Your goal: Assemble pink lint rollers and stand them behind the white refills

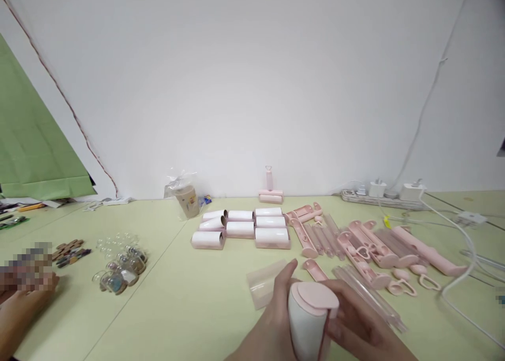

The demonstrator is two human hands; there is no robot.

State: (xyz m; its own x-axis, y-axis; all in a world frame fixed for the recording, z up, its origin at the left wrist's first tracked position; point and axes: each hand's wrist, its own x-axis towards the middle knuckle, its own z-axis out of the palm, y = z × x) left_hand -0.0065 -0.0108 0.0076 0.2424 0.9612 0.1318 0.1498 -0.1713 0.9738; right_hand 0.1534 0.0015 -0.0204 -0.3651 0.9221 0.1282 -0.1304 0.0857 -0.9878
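Left hand (273, 314) and right hand (360, 318) both grip a white cylinder (306, 330) between them, long axis pretty much upright, pink plastic cap (315, 297) on top.

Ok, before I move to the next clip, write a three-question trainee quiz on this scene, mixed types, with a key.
1. True or false: only the right hand touches the white-and-pink roller; the left hand is well away from it.
2. How many white rolls lie grouped on the table beyond the hands?
3. Fill in: in this view, the power strip lies to the ____ of the cup.

Key: 1. False, both touch it. 2. Eight. 3. Right.
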